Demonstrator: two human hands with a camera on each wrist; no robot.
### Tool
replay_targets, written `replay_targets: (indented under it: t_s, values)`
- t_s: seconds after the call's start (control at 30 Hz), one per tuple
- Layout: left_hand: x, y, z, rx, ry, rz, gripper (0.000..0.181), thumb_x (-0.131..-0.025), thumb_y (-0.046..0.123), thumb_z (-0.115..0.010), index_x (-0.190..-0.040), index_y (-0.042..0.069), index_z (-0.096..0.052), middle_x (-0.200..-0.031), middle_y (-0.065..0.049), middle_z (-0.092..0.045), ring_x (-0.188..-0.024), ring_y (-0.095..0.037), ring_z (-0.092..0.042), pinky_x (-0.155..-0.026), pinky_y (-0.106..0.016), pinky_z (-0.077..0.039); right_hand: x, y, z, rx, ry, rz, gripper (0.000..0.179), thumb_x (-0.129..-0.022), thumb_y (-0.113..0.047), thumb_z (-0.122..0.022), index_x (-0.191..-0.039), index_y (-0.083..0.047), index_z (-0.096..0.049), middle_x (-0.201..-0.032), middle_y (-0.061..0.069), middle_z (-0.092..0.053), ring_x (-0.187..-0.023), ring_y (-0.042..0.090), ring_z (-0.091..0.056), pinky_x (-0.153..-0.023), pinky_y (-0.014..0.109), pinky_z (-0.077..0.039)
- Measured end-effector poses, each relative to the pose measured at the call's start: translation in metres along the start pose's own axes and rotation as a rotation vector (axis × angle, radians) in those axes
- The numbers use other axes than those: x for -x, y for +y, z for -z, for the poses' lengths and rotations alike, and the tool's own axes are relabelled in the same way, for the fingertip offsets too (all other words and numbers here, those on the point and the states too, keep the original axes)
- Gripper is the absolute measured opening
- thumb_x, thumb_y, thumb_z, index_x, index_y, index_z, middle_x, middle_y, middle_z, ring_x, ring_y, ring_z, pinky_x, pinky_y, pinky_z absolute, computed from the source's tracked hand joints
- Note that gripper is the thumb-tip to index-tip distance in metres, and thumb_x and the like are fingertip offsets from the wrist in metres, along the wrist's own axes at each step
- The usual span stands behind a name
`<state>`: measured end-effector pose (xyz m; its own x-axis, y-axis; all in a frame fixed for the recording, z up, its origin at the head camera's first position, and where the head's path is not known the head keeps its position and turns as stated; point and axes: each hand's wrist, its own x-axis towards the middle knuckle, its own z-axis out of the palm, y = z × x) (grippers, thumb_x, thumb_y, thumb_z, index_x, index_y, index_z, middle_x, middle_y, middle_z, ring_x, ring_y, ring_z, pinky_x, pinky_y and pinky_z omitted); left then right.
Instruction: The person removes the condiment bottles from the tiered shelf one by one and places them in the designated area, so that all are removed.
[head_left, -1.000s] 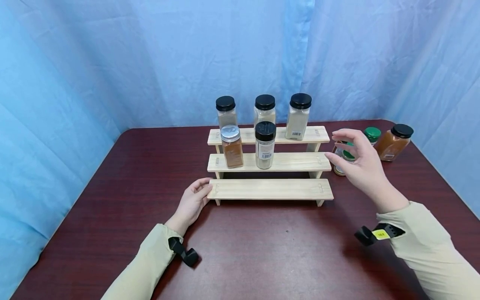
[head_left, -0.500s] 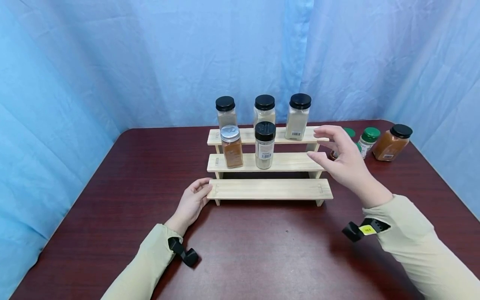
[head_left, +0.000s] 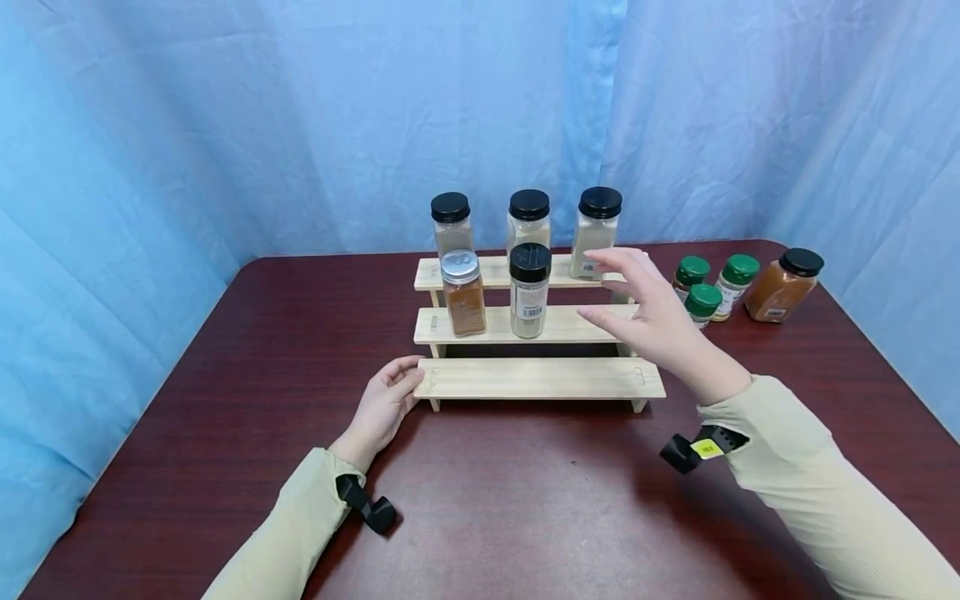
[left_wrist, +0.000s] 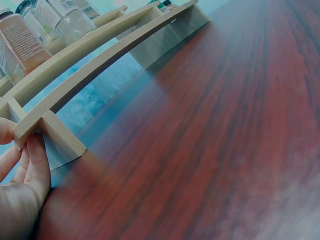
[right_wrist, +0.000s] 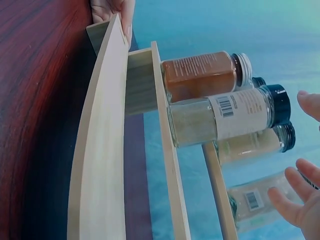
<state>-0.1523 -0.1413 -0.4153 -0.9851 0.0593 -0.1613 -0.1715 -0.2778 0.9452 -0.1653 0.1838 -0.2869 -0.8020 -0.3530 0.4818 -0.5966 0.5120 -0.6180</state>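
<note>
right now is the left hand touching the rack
Touching. The left wrist view shows the left hand pinching one end of the rack, with no gap between them.

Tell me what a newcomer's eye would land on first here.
Probably the pale three-tier rack near the middle of the dark red table, its bottom-left end held by the left hand. Then the right hand, open before the rack's right side, and three green-lidded jars farther right.
</note>
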Motion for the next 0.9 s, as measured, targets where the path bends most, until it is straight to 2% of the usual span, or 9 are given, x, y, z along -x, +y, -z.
replay_targets:
  t_s: [0.37,0.67,0.9]
  values:
    - [0.000,0.000,0.000,0.007,0.002,0.003,0.034,-0.096,-0.003,-0.042,-0.130,-0.010,-0.039,-0.093,0.001,-0.054,-0.082,-0.005,-0.059,-0.072,-0.017,-0.050,-0.012,-0.005,-0.016,-0.029,-0.078,-0.009,0.060,-0.086,-0.009,-0.069,-0.139,-0.008,-0.042,-0.136,0.014,-0.041,-0.127,0.030,-0.040,-0.103,0.051,-0.039]
    - [0.000,0.001,-0.001,-0.003,0.010,0.007,0.031,-0.097,-0.003,-0.042,-0.127,-0.009,-0.041,-0.091,0.001,-0.055,-0.079,-0.004,-0.059,-0.070,-0.016,-0.050,-0.020,-0.009,-0.030,-0.062,-0.114,-0.027,0.063,-0.083,-0.009,-0.072,-0.138,-0.006,-0.043,-0.137,0.018,-0.038,-0.123,0.034,-0.042,-0.103,0.051,-0.040]
    - [0.000,0.001,-0.001,-0.006,0.000,0.008,0.034,-0.097,-0.003,-0.042,-0.129,-0.011,-0.039,-0.092,0.002,-0.054,-0.080,-0.004,-0.059,-0.071,-0.016,-0.050,-0.021,-0.007,-0.037,-0.068,-0.125,-0.044,0.066,-0.082,-0.011,-0.074,-0.139,-0.009,-0.042,-0.137,0.016,-0.039,-0.121,0.032,-0.044,-0.103,0.051,-0.040]
